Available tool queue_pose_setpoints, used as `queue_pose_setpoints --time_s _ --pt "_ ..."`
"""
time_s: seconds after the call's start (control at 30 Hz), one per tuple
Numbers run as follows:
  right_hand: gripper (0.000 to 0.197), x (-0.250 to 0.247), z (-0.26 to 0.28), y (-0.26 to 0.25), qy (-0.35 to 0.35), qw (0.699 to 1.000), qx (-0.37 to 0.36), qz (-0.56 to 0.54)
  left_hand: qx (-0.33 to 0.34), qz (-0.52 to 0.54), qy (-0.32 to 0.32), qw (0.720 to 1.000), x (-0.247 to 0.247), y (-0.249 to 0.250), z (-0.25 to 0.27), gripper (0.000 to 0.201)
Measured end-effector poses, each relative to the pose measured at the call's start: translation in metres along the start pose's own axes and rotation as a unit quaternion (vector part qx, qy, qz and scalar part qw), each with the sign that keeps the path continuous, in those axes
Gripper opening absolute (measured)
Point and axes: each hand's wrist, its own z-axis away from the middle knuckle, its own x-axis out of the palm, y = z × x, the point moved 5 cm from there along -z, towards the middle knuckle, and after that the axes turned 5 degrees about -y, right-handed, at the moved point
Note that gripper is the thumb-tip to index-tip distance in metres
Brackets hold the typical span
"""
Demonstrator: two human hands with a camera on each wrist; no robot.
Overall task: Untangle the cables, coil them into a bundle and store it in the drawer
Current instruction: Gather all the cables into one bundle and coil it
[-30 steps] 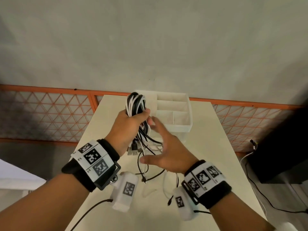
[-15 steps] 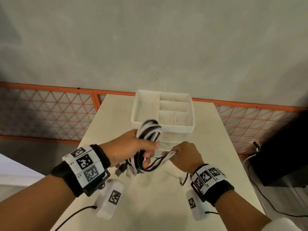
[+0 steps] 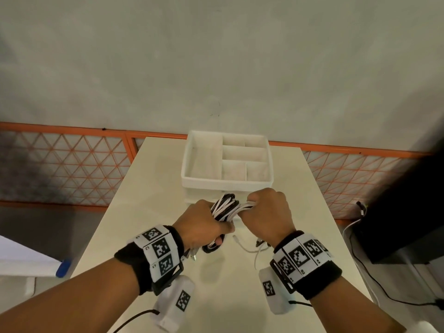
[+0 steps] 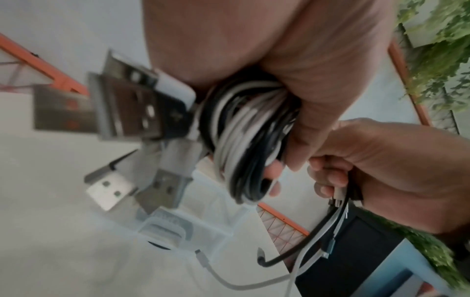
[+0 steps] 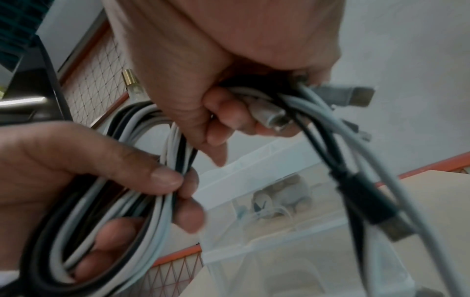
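Both hands grip the cables (image 3: 227,207), left hand (image 3: 201,224) beside right hand (image 3: 268,212).

I see the black and white cables (image 3: 225,207) looped into a bundle above the table, just before the white compartmented drawer (image 3: 227,162).

Head view: left hand (image 3: 204,227) and right hand (image 3: 266,212) cover most of the cable coil (image 3: 224,209); fingers hidden under the knuckles. Drawer (image 3: 211,204) front mostly blocked by both hands. Left wrist view: USB plugs (image 4: 127,112) motion-blurred, count unclear. Worktop (image 3: 134,212) near edge cut off by the forearms.
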Motion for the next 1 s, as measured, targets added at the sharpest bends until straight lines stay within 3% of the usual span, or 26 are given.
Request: queue_pose_setpoints --time_s 0.1,0.2,0.3,0.47,0.53,0.63,0.73,0.8,0.93,1.0 --pt "0.026 -0.011 0.002 -0.002 -0.03 0.996 -0.076 -0.042 0.025 0.031 0.028 0.999 -0.011 0.001 -0.001 0.004" --pt "0.025 -0.02 0.002 0.006 -0.069 0.988 -0.084 -0.113 0.015 0.153 0.058 0.986 -0.022 -0.004 -0.001 0.01" --pt "0.035 -0.02 0.001 0.007 -0.011 0.984 -0.098 -0.15 -0.012 0.234 0.03 0.972 -0.018 -0.007 -0.001 0.013" --pt "0.034 -0.007 0.009 -0.01 0.094 0.965 -0.16 -0.183 -0.012 0.253 0.01 0.967 -0.013 -0.005 0.0 0.027" --pt "0.031 -0.003 0.014 -0.013 0.145 0.958 -0.18 -0.168 0.009 0.235 -0.008 0.972 -0.012 0.0 0.002 0.045" --pt "0.017 0.006 0.027 -0.03 0.193 0.949 -0.217 -0.124 0.076 0.238 -0.029 0.968 -0.006 0.014 0.01 0.053" --pt "0.038 0.033 0.036 -0.047 0.137 0.958 -0.239 -0.083 0.096 0.291 -0.015 0.952 -0.004 0.022 0.01 0.054" --pt "0.049 0.046 0.04 -0.05 0.089 0.964 -0.246 -0.039 0.083 0.347 0.013 0.934 -0.009 0.023 0.009 0.045" --pt "0.051 0.057 0.042 -0.04 -0.049 0.955 -0.27 -0.113 0.043 0.42 0.081 0.903 -0.023 0.01 0.008 0.027" --pt "0.05 0.057 0.04 -0.035 -0.049 0.958 -0.27 -0.081 0.045 0.438 0.079 0.894 -0.023 0.007 0.007 0.026"
